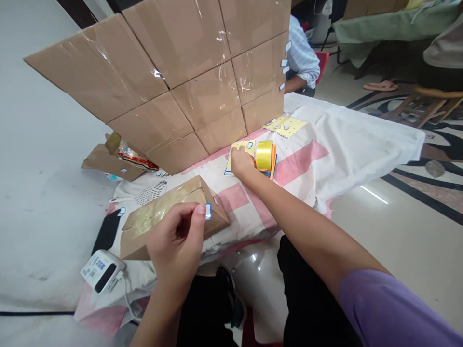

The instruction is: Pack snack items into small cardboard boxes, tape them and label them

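Left hand: the left hand is low in the view, fingers curled in a narrow pinch; thumb and forefinger hold a small blue-edged sticker at the near face of the box; the sticker sits at the thumb tip, touching or just off the cardboard, I cannot tell which.
Box: the brown cardboard box lies tilted on the cloth just beyond the left hand; its top is glossy with clear tape; one more small sticker shows on its right end.
Right hand: the right hand reaches well forward, arm stretched; its fingers are bent down onto the yellow sticker sheet; whether they grip anything I cannot tell.
Tape: a yellow tape roll in an orange dispenser stands just beside the right hand, touching its far side.
Second sheet: another yellow sheet lies farther off, near the foot of the cardboard wall.
Wall: a taped cardboard wall stands behind the sheets; small stickers hang on its right edge.
Cloth: a white and pink cloth covers the surface.
Left side: a white device with a cable lies at the near left; a dark phone lies above it.
Other person: a striped sleeve shows beyond the wall.
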### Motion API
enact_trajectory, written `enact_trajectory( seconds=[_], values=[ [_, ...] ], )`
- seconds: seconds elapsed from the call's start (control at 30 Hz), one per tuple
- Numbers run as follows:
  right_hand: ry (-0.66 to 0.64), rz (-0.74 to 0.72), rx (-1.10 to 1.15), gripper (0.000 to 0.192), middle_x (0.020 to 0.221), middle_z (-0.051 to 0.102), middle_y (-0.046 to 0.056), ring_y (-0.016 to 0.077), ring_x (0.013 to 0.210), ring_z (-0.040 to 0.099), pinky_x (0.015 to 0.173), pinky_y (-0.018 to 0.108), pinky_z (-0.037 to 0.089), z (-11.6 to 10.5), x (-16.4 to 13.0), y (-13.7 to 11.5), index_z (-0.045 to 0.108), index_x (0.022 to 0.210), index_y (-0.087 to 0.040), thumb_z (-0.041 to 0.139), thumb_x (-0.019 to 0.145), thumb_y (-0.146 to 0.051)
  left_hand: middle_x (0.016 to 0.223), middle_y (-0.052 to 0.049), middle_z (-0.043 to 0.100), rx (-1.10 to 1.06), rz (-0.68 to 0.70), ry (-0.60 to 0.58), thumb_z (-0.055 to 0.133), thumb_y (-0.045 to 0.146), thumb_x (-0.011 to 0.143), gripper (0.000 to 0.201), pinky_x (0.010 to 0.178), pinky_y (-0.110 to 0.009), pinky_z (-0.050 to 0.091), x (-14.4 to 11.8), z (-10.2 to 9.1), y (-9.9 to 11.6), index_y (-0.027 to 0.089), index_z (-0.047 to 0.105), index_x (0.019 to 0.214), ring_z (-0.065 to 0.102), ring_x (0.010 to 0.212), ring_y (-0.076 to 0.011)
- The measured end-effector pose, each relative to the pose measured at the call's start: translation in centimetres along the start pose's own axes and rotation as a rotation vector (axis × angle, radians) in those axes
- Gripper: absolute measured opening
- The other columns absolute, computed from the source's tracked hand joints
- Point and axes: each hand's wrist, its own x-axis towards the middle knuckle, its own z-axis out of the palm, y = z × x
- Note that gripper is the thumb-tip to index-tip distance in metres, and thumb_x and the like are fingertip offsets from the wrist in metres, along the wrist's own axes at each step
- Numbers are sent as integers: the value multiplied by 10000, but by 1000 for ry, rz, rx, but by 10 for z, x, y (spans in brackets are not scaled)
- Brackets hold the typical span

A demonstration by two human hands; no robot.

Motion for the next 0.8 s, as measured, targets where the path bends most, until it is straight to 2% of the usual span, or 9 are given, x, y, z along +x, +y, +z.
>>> enact_trajectory(
  seconds=[0.1,0.17,0.23,0.33,0.47,0.6,0.67,0.73,0.8],
  values=[
    [231,-237,240,231,1163,635,141,218,1019,632,860,322,482,-14,-18,-5,613,1121,-132,441,970,-152,630,35,618,44,-42,22,660,362,898,196,540,-232,413,2,-1,-6,207,689,780,545,568,-113],
    [301,-451,513,172,931,656,55,171,882,605,794,282,454,-25,-39,-10,631,956,-156,467,959,-209,628,33,624,43,-61,21,660,381,893,206,541,-233,420,3,-1,-6,207,700,789,551,567,-117],
    [246,-573,764,193,759,592,-2,133,746,550,701,253,419,-36,-65,-13,617,842,-165,494,946,-270,616,34,615,40,-77,15,652,383,892,210,536,-235,419,4,0,-3,207,701,788,544,556,-119],
    [72,-637,1005,229,647,503,-37,100,638,473,615,230,367,-47,-102,-13,599,734,-164,522,917,-277,587,36,579,56,-86,15,615,360,908,216,529,-241,409,4,1,3,202,688,779,522,539,-120],
    [-143,-632,1101,131,609,487,-58,82,590,447,570,214,347,-48,-134,-5,597,727,-169,614,846,-222,590,47,571,32,-61,-6,616,329,913,188,545,-236,409,2,4,5,201,703,807,527,549,-107],
    [-165,-584,1196,124,594,467,-71,78,562,418,538,214,326,-40,-146,0,590,733,-178,669,823,-210,654,36,614,52,-53,-23,638,366,905,191,584,-249,427,1,10,1,210,749,912,562,586,-114],
    [-137,-476,1285,152,606,488,-64,82,573,442,547,215,339,-33,-146,-1,576,720,-178,656,844,-213,694,20,624,117,-12,83,643,371,889,295,576,-254,416,3,13,-1,202,747,1107,543,578,-112],
    [-157,-305,1350,194,594,496,-57,86,569,461,548,214,351,-24,-142,-1,559,697,-174,622,877,-209,729,0,624,137,32,257,633,371,865,451,580,-262,423,9,15,-2,164,696,1260,538,582,-116],
    [-265,-112,1359,243,559,477,-57,79,515,433,503,210,321,-14,-137,0,533,671,-172,559,913,-183,704,-10,605,83,60,424,615,372,832,481,599,-286,449,15,17,-2,116,714,1227,554,583,-131]
  ],
)
